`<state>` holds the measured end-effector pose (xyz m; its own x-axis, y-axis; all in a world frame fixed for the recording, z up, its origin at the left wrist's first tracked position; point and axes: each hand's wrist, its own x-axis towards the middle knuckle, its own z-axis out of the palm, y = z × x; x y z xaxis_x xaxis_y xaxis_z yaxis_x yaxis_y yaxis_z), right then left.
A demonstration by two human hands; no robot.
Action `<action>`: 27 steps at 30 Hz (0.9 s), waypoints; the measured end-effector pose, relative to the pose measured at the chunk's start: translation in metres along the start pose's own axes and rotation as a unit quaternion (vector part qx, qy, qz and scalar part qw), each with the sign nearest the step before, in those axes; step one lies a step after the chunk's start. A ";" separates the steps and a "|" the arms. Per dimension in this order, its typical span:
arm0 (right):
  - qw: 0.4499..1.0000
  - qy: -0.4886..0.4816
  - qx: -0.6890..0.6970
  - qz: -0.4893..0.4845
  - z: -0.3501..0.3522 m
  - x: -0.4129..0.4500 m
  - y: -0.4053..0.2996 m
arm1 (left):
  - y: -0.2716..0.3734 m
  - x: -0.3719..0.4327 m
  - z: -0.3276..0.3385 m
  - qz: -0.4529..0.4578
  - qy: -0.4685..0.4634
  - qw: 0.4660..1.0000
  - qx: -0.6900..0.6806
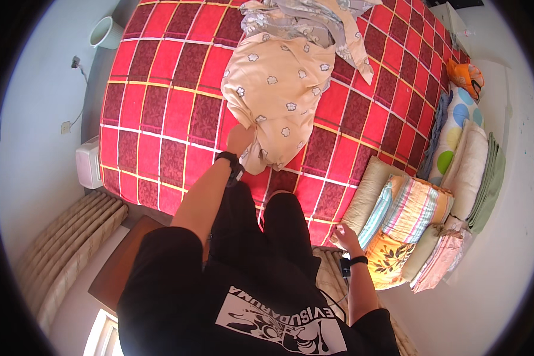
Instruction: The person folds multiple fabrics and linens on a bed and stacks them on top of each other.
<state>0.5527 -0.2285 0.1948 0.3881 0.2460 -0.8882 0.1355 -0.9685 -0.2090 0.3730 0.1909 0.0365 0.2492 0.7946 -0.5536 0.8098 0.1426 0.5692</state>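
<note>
A peach-coloured pillow or bundle of cloth with a small flower print [278,86] lies on the bed before me. At its near left corner, my left hand [240,140] grips the fabric; the fingers are partly hidden by the cloth. My right hand [348,239] is low at the bed's near right edge, against the end of a beige rolled pillow [367,189]. Whether its bent fingers hold anything cannot be made out. Crumpled grey-patterned cloth [293,22] lies beyond the peach piece, its peach-edged tail trailing to the right.
A red checked cover [160,111] spreads over the bed. Folded bedding, including a striped quilt [416,207] and a green folded cloth [487,187], is stacked along the right wall. An orange bag [465,78] sits behind it. A white bin [107,33] stands at far left.
</note>
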 end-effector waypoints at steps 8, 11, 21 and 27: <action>0.865 -0.018 -0.029 -0.501 -0.091 -0.017 -0.182 | 0.225 -0.187 -0.082 0.644 -0.063 0.730 0.221; 0.835 -0.089 0.098 -0.535 -0.103 -0.010 -0.179 | 0.293 -0.269 -0.092 0.685 -0.143 0.700 0.140; 0.797 0.203 -0.075 -0.564 -0.177 -0.051 -0.221 | 0.212 -0.213 -0.102 0.558 -0.101 0.820 0.075; 0.715 0.174 -0.129 -0.665 -0.169 -0.188 -0.231 | 0.101 -0.111 -0.077 0.022 -0.209 0.966 -0.149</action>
<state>0.6030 -0.0448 0.4793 -0.0442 0.9806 0.1908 0.7412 0.1603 -0.6519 0.3859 0.1625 0.2020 0.5229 0.5053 -0.6864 0.6204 0.3266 0.7131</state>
